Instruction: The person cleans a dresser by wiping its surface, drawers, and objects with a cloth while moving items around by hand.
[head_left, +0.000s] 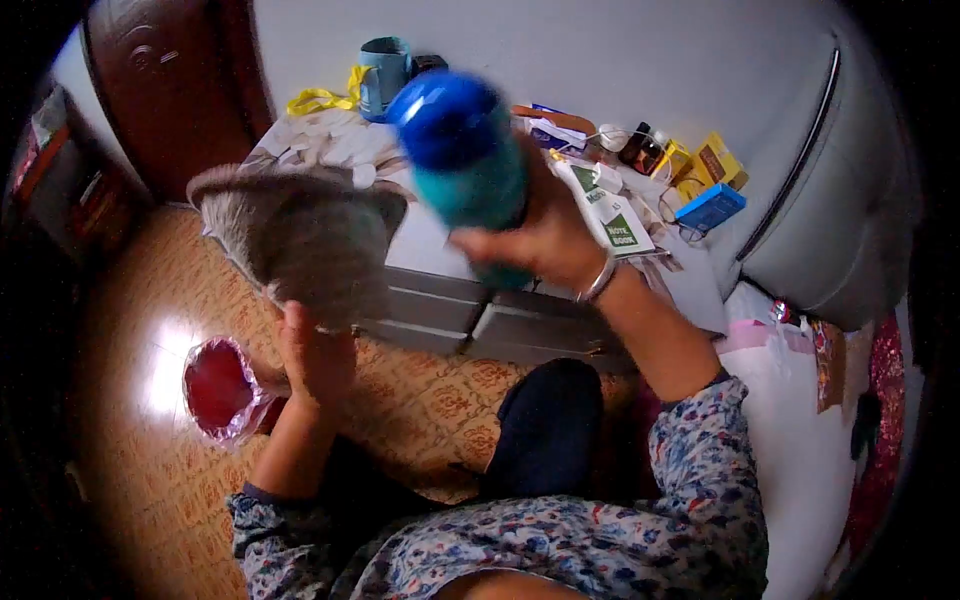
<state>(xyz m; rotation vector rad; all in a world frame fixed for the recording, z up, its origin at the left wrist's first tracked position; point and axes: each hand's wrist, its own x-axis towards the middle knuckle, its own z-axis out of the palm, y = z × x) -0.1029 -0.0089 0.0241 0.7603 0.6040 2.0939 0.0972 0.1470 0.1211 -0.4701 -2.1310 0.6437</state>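
right fingers (490, 245) grip a blue-capped teal bottle (465, 180) beside a grey cloth (310, 240).

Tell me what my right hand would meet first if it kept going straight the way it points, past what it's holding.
Past the blue-topped teal bottle, your right hand seems lined up with the light-blue mug. Depth is unclear; it might pass above.

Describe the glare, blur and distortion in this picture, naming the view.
Head view: white glare on the shiny, patterned orange-brown floor. Head view: apparent motion blur softens the blue-topped teal bottle and baggy grey-brown fabric item. Head view: black rounded corners, bowed dark-brown panelled door, suggesting a wide-angle lens.
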